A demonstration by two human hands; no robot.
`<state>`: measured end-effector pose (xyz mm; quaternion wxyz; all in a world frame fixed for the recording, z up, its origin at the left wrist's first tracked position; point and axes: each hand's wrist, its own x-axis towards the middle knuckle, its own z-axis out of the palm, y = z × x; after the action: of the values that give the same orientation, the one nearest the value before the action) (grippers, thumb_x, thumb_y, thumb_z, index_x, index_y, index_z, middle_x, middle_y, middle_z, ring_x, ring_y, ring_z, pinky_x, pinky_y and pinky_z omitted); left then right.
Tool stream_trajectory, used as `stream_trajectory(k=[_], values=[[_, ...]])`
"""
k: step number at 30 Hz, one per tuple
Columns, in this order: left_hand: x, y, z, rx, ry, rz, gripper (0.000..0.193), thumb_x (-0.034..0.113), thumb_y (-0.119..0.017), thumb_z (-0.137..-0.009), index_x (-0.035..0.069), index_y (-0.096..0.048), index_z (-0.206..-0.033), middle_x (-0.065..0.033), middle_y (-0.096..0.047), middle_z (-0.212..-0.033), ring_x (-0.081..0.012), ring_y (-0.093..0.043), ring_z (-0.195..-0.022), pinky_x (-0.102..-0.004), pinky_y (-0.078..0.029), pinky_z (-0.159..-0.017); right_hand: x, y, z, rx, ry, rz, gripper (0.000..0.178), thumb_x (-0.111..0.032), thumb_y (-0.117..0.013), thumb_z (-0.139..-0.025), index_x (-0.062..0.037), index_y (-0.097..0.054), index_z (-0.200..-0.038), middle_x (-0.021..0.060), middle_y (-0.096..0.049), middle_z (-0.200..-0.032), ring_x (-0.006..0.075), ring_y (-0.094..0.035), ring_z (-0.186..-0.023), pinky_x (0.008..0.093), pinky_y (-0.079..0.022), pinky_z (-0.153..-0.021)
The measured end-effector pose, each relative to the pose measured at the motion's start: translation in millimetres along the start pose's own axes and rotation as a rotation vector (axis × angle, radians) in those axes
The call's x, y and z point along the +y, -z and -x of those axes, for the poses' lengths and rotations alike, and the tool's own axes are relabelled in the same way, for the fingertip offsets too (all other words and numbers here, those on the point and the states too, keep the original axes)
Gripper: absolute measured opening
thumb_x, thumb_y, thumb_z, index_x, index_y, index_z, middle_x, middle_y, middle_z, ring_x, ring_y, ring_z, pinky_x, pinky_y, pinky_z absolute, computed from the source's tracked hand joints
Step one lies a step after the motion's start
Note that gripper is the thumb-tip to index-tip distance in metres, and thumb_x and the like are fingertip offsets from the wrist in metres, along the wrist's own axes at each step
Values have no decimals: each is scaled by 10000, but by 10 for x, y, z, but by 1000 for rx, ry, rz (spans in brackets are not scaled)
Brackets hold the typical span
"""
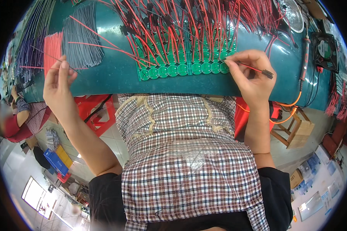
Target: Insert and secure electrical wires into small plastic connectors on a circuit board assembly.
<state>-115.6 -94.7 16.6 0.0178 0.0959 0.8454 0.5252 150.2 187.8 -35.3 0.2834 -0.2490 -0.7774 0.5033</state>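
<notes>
At the left, my left hand [59,81] is closed, thumb against fingers, on a thin dark wire [41,51] that sticks out from the fingertips. A pink-red wire [31,67] passes close to that hand; whether it is gripped too I cannot tell. My right hand [257,75] pinches a red-and-black wire lead with a black connector [267,74] hanging out behind the fingers. Its fingertips are by the right edge of the panels of round green circuit boards [172,70]. Many red and dark leads with black connectors [167,20] rise from these boards.
Bundles of red wires [53,49], grey wires [83,36] and purple wires [31,46] lie on the green table [112,81]. At the right are a soldering iron [305,57] with an orange cable and a black fan [324,52]. Another person [21,115] sits far left.
</notes>
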Motion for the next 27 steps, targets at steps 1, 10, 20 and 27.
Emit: stream_trajectory(k=[1,10,20,27], values=[[11,-26,99,-12,-46,20,246,124,-683,-946,-30,-667,-1138,-36,-665,-960,-83,-620,-831,-220,-553,-731,-8,-2,-3,-7,4,21,171,63,-751,-791,-11,-640,-899,0,-673,-790,-13,-518,-598,149,-357,-490],[-86,-334,557,-206,-106,-134,146,72,-643,-967,-41,-619,-1057,-57,-669,-970,-102,-662,-823,-223,-563,-706,-186,34,-198,-190,151,317,277,39,-769,-793,-1,-634,-1031,8,-689,-802,-15,-463,-555,153,-333,-486],[535,-363,817,-225,-17,61,150,-74,-667,-892,-63,-606,-1028,-170,-715,-995,-197,-718,-894,-239,-578,-751,-87,44,-262,-148,76,175,271,-18,-793,-762,-37,-593,-944,24,-618,-743,76,-495,-507,239,-411,-478],[743,-1012,993,-628,-254,132,131,-54,-719,-852,-27,-658,-964,-102,-703,-937,-142,-687,-858,-231,-557,-690,-90,70,-265,-195,205,203,107,-59,-772,-792,-34,-673,-822,20,-595,-724,87,-480,-508,241,-366,-466]])
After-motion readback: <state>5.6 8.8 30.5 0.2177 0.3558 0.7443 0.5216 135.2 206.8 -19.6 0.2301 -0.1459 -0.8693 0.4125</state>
